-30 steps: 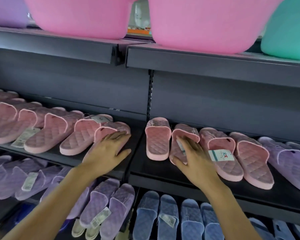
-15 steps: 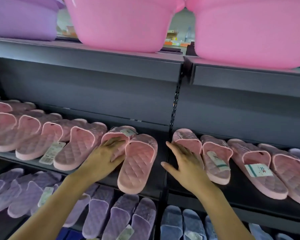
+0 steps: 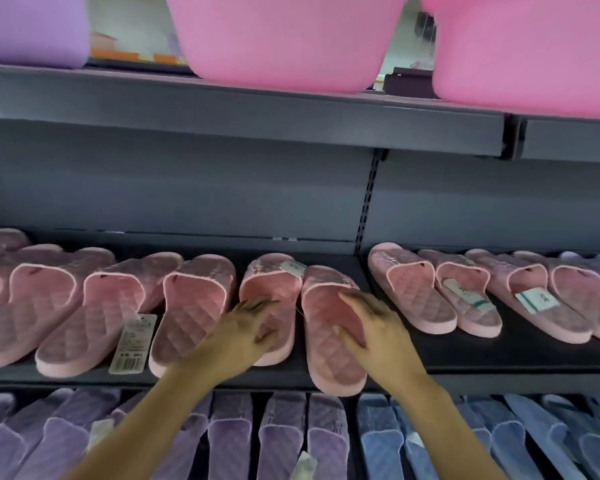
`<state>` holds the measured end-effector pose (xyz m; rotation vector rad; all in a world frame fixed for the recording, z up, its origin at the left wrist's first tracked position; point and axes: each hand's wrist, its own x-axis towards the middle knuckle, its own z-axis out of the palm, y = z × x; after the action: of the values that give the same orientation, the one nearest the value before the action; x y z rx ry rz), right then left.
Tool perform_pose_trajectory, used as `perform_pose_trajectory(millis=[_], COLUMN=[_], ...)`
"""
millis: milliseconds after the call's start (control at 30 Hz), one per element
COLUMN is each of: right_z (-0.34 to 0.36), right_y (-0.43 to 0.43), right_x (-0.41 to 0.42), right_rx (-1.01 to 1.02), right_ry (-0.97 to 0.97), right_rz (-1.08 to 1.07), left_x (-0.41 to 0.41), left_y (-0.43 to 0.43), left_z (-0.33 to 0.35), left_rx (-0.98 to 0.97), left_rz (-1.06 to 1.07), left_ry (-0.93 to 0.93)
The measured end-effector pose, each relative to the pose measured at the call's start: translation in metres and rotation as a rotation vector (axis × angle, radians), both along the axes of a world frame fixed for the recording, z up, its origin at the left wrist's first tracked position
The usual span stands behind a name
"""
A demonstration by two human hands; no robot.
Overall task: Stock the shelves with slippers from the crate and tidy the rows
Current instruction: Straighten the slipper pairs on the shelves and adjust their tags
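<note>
Right hand (image 3: pixel 378 334): fingers spread, laid flat on the footbed of the end pink slipper (image 3: pixel 329 372), pinching nothing. Left hand (image 3: pixel 243 330): fingers loosely spread on the neighbour slipper (image 3: pixel 274 289), blurred. The end slipper's long axis runs front to back, and its heel overhangs the shelf (image 3: pixel 499 367) edge. Judgement: the right hand is nearer, and the push goes rearward.

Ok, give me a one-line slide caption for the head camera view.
Left hand and right hand rest on two neighbouring pink slippers on the shelf, above purple slippers and blue slippers.
</note>
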<state>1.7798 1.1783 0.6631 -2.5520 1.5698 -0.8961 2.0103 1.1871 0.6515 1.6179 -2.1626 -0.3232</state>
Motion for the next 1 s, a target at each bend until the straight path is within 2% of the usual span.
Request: perform_pose_trajectory(millis=[100, 200, 267, 300, 367, 500, 567, 700, 767, 833, 933, 1000], right_z=[-0.002, 0.004, 0.012, 0.015, 0.019, 0.016, 0.011, 0.005, 0.004, 0.003, 0.003, 0.003], right_y=[0.002, -0.004, -0.009, -0.013, -0.018, -0.021, -0.020, -0.017, -0.016, -0.016, -0.014, -0.013], right_x=[0.011, 0.020, 0.024, 0.025, 0.027, 0.027, 0.025, 0.022, 0.021, 0.019, 0.016, 0.015], right_rx=[0.002, -0.014, -0.029, -0.033, -0.036, -0.056, -0.065, -0.050, -0.035, -0.030, -0.022, -0.016], right_ry=[0.025, 0.055, 0.057, 0.051, 0.046, 0.032, 0.000, -0.040, -0.043, -0.041, -0.050, -0.066], right_rz=[-0.033, -0.043, -0.054, -0.060, -0.073, -0.064, -0.049, -0.025, -0.013, -0.004, -0.021, -0.031], left_x=[-0.004, -0.011, -0.016, -0.017, -0.017, -0.022, -0.021, -0.009, -0.004, -0.005, -0.011, -0.015], left_y=[0.000, 0.000, -0.002, -0.001, -0.002, -0.004, -0.005, -0.024, -0.044, -0.062, -0.083, -0.089], left_z=[0.000, -0.004, -0.009, -0.008, -0.015, -0.013, -0.006, 0.017, 0.024, 0.033, 0.037, 0.035], left_rx=[-0.018, -0.041, -0.255, -0.282, -0.150, -0.117, -0.073, -0.298, -0.411, -0.384, -0.171, -0.106], left_rz=[-0.045, -0.025, -0.026, -0.032, -0.025, -0.005, -0.018, 0.046, 0.045, 0.018, -0.040, -0.063], left_ry=[-0.125, -0.172, -0.143, -0.137, -0.157, -0.164, -0.075, 0.145, 0.149, 0.106, -0.039, -0.117])
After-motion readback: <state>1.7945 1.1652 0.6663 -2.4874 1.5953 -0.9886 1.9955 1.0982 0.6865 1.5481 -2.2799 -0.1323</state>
